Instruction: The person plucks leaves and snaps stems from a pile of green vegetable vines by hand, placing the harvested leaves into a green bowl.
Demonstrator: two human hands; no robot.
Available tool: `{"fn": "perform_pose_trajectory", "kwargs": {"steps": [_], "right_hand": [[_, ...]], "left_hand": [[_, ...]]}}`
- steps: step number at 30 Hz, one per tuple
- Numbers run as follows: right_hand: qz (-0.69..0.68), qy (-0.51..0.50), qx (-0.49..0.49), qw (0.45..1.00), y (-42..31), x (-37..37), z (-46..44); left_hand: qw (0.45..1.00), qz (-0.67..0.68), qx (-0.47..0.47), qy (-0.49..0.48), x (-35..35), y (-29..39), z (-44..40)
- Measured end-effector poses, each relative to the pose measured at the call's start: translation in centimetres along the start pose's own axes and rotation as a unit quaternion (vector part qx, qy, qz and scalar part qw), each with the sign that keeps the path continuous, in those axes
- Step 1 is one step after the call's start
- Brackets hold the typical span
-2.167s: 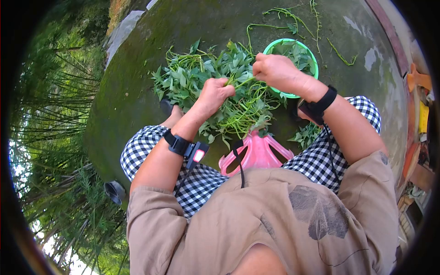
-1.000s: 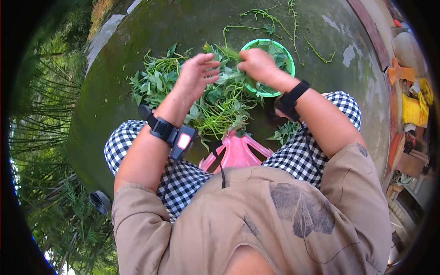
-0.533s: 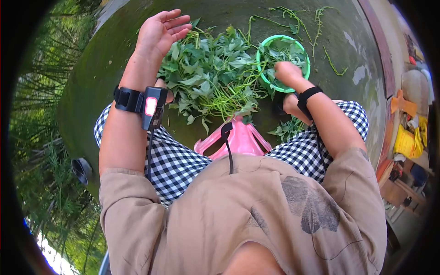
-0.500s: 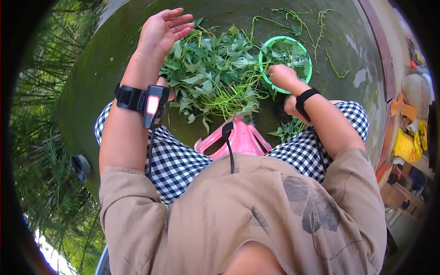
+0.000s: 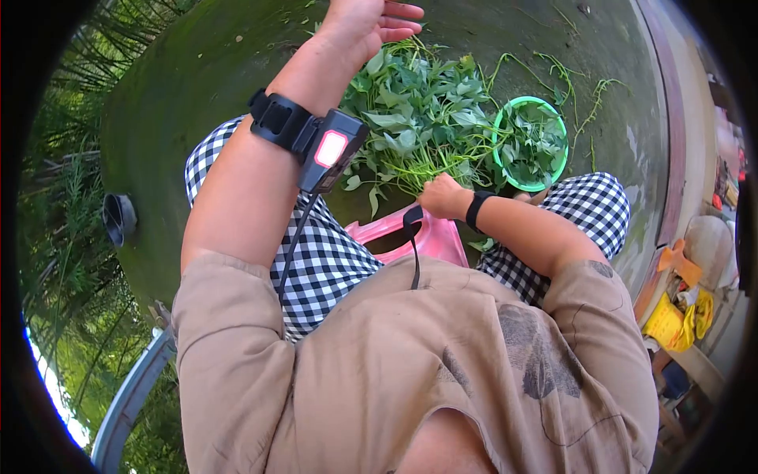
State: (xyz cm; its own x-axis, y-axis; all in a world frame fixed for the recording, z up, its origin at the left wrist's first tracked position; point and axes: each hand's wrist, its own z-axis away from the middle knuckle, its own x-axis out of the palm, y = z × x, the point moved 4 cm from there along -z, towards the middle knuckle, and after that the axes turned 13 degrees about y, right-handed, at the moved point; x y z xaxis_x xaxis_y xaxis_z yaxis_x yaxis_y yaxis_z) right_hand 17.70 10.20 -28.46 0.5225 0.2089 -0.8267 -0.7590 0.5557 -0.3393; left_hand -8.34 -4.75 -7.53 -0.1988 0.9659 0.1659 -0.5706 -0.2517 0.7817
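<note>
Right hand (image 5: 448, 197) low at the near edge of the pile of leafy stems (image 5: 414, 110), fingers curled in at the pale green stem ends; cannot tell whether they pinch any. Left hand (image 5: 359, 25) at the far left side of the pile, partly cut off by the top of the view, visible fingers extended and loosely spread.

Pile lies on the mossy ground (image 5: 205, 87), leaves mostly away from the body, stems toward it. Green-rimmed basket (image 5: 566, 158) just right of the pile, leaves inside. Loose vines (image 5: 564, 75) trail on the ground beyond the basket.

Pink plastic piece (image 5: 446, 237) between the checked trouser legs, just below the right hand. Black strap with a lit device (image 5: 332, 150) on the left forearm; black band (image 5: 477, 210) at the right wrist.
</note>
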Motion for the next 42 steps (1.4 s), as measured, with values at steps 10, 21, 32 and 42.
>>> {"fn": "perform_pose_trajectory", "kwargs": {"steps": [10,21,32,42], "right_hand": [[-0.522,0.25,0.331,0.745,9.7,-13.3,2.3],[-0.08,0.021,0.194,0.978,4.3,-3.9,1.2],[-0.059,0.009,0.197,0.979,3.9,-3.3,2.6],[-0.09,0.021,0.265,0.96,4.3,-3.0,4.9]], "left_hand": [[0.995,-0.075,0.049,-0.051,0.2,-0.7,0.3],[0.993,-0.108,0.002,-0.049,2.3,-3.6,1.4],[0.992,-0.115,0.003,-0.05,2.4,-3.2,1.8],[0.996,-0.089,0.001,-0.028,1.2,-3.3,1.7]]}}
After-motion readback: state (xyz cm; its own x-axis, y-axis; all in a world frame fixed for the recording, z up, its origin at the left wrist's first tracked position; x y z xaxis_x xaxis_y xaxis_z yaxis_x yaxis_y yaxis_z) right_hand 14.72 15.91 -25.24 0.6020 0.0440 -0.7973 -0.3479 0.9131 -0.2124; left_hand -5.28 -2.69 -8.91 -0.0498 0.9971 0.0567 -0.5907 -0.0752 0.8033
